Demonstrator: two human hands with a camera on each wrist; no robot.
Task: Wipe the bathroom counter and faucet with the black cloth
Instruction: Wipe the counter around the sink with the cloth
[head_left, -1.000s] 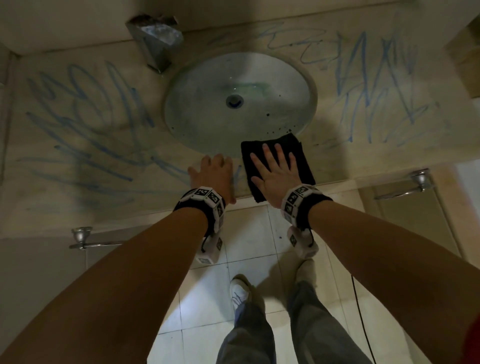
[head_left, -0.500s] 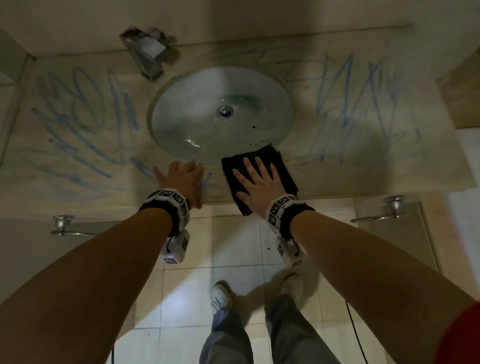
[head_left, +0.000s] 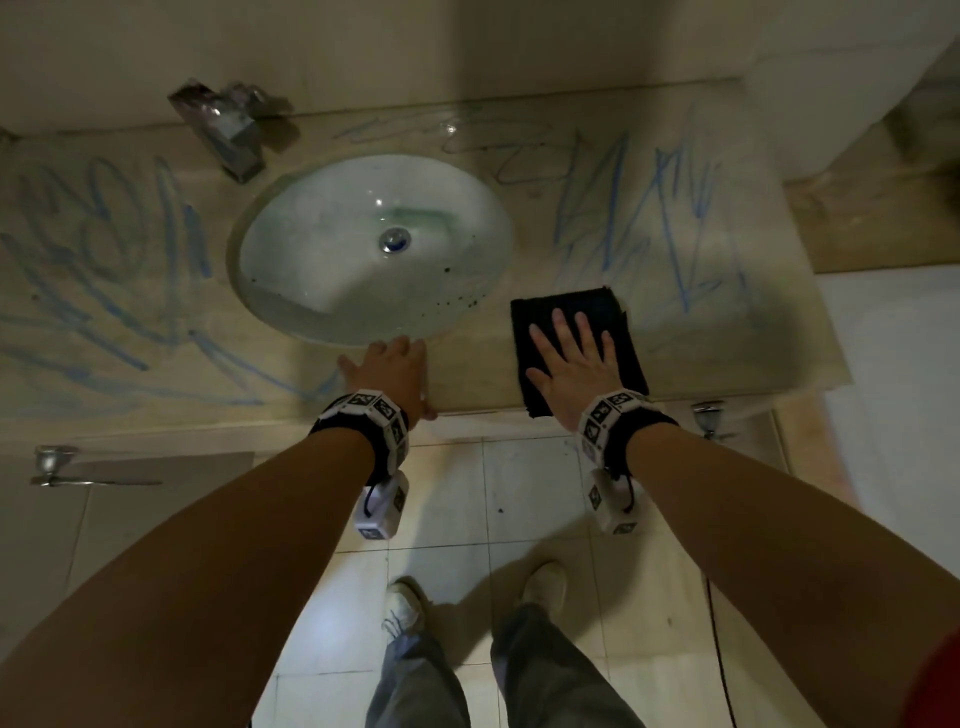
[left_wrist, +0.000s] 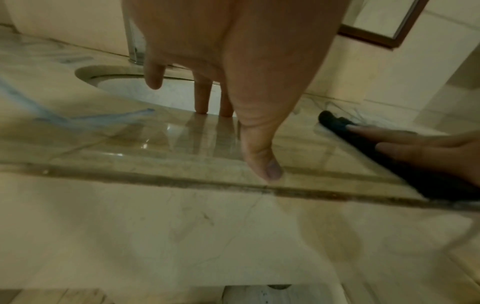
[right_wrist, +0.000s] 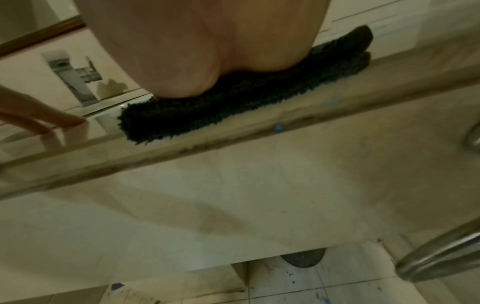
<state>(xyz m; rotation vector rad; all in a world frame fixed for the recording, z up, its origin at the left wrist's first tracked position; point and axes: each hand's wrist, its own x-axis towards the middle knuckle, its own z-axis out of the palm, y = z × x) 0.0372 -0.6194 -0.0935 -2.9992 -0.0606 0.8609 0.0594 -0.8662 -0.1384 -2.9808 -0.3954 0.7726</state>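
Note:
A folded black cloth (head_left: 610, 312) (right_wrist: 233, 102) lies on the beige stone counter (head_left: 467, 374) near its front edge, right of the oval white basin (head_left: 332, 260). My right hand (head_left: 571, 358) presses flat on the cloth with its fingers spread and straight. My left hand (head_left: 389, 366) (left_wrist: 233, 115) rests on the counter in front of the basin, fingertips touching the stone, thumb at the edge. Blue scribbles (head_left: 639, 208) cover the counter right of the basin and more blue marks (head_left: 104, 270) cover the left side. The chrome faucet (head_left: 228, 130) stands at the back left of the basin.
A wall runs behind the counter. Below the counter hang two chrome towel rails (head_left: 57, 467) (head_left: 709, 415). My feet stand on the tiled floor (head_left: 467, 499). A cable (head_left: 719, 649) runs down at the right. A raised ledge (head_left: 872, 208) adjoins the counter's right end.
My right hand has slid the cloth rightward along the front edge, from in front of the basin toward the blue marks on the right. My left hand stays in front of the basin.

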